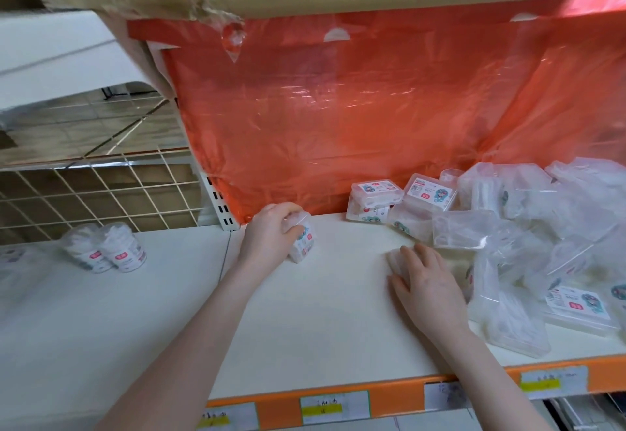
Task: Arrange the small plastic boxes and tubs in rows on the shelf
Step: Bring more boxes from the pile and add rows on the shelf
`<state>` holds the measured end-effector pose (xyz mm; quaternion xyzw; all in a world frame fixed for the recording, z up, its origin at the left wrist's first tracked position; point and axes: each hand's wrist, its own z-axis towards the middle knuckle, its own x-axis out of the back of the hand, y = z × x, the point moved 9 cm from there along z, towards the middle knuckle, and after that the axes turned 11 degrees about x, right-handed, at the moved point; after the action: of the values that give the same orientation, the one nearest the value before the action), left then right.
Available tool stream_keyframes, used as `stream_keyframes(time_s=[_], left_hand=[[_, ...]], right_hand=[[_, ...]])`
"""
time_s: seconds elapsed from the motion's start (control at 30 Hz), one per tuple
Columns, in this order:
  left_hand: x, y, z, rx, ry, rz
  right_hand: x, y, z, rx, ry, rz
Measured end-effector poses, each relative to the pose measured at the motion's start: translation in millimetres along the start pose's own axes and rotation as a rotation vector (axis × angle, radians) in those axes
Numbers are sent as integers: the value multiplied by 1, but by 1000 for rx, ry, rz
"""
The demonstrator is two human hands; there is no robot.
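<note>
Your left hand (271,232) holds a small tub (302,240) near the back of the white shelf (338,312). Your right hand (426,286) lies flat on a clear box (394,261), beside a messy pile of boxes (528,227) on the right. Two tubs (108,249) stand together on the left. A red plastic sheet (372,108) hangs behind.

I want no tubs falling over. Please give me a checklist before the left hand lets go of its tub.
1. Left hand grips the tub: ok.
2. Tub stands flat on the shelf: cannot tell, it looks tilted.
3. Free shelf space around the tub: ok.
4. Right hand lies on a small clear box, out of the way: ok.
5. Heap of boxes tidy: not ok.
</note>
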<state>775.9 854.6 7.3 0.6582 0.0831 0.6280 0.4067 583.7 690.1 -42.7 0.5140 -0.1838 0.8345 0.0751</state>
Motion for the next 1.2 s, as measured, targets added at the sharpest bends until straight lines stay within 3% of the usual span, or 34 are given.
stream_keyframes(time_s=[0.8,0.97,1.1,1.2], left_hand=[[5,-94,-34,326,-19,-331],[-3,-95,-41,260,-21,-239],[-1,-79,-37,124,-23,-3],[-11,-60,-35,-28,-112,168]], right_hand=[[-7,-27,4,73,-7,45],[-13,-24,6,56,-50,53],[-14,-23,6,57,-76,61],[-14,-22,5,49,-81,78]])
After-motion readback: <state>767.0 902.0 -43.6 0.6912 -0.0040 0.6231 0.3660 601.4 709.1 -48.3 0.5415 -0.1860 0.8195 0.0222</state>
